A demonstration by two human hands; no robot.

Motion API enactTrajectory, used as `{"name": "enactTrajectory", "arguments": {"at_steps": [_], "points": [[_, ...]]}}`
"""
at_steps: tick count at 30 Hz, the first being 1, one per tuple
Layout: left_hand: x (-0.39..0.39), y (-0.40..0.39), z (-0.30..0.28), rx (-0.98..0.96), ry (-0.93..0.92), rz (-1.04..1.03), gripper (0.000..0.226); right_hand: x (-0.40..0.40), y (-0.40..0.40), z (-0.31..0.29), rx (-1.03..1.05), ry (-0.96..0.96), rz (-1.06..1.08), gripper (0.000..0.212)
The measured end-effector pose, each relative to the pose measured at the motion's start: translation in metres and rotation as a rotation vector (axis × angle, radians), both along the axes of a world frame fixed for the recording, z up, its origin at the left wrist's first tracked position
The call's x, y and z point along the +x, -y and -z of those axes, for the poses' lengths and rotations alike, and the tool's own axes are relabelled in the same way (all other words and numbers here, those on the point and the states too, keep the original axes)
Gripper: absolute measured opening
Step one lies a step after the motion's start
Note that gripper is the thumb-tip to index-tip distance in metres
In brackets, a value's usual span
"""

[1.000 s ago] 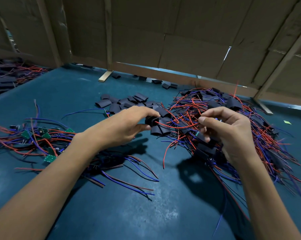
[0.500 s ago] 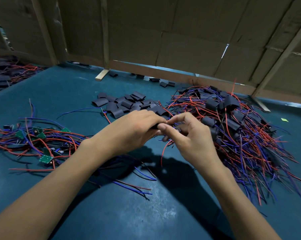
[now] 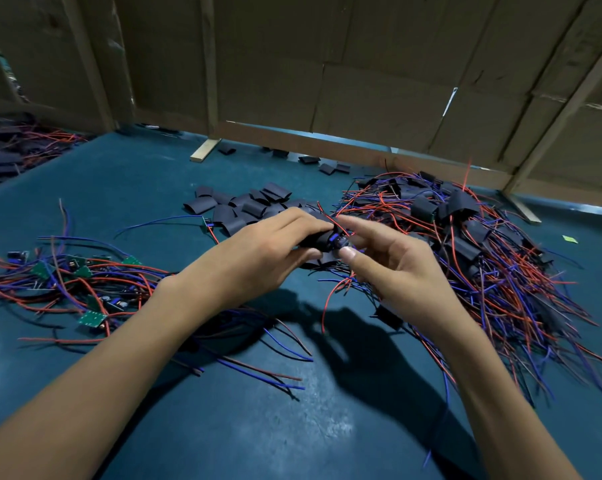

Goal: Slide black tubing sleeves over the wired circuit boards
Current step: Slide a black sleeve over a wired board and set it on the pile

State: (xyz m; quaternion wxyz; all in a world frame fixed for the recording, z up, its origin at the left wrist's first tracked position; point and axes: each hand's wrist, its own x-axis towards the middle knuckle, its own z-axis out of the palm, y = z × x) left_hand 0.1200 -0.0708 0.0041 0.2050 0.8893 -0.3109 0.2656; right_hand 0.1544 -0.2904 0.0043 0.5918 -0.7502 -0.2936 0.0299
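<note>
Sleeve (image 3: pixel 315 239) is sitting in the left hand (image 3: pixel 261 252), which is gripping it, while the right hand (image 3: pixel 387 261) is pinching what looks like a small board (image 3: pixel 341 242) at its mouth. Bare boards (image 3: pixel 91 318) are waiting on the left, finished ones (image 3: pixel 465 244) are piling up right, and spare sleeves (image 3: pixel 244 207) are lying farther back

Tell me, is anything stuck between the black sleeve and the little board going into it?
Nothing visible. The left hand holds the black sleeve, and the right hand pinches the wired circuit board right at its opening.
</note>
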Motion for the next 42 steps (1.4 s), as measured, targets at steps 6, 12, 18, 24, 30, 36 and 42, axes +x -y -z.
{"name": "enactTrajectory", "arguments": {"at_steps": [6,12,18,24,30,36,42], "points": [[-0.002,0.0,-0.002,-0.027,0.01,0.014,0.034,0.002,-0.001,0.005,0.068,0.076,0.087,0.015],[-0.001,0.002,-0.002,-0.023,0.056,0.068,0.039,0.002,-0.003,0.005,0.139,0.082,0.133,0.02],[0.004,0.006,0.01,-0.023,0.065,0.129,0.048,-0.008,-0.01,0.005,0.165,0.082,0.162,0.01],[0.007,0.003,0.01,-0.024,0.046,0.105,0.049,-0.012,-0.01,-0.001,0.09,0.192,0.222,0.017],[0.02,-0.018,0.03,0.163,-0.283,-0.203,0.069,0.002,0.023,-0.013,0.127,0.582,0.84,0.018],[0.031,-0.015,0.057,0.401,-0.49,-0.275,0.05,0.017,0.031,-0.001,-0.473,0.308,1.107,0.042],[0.033,-0.002,0.05,0.368,-0.549,-0.227,0.031,-0.006,-0.003,0.003,-0.195,0.841,0.766,0.013]]}}
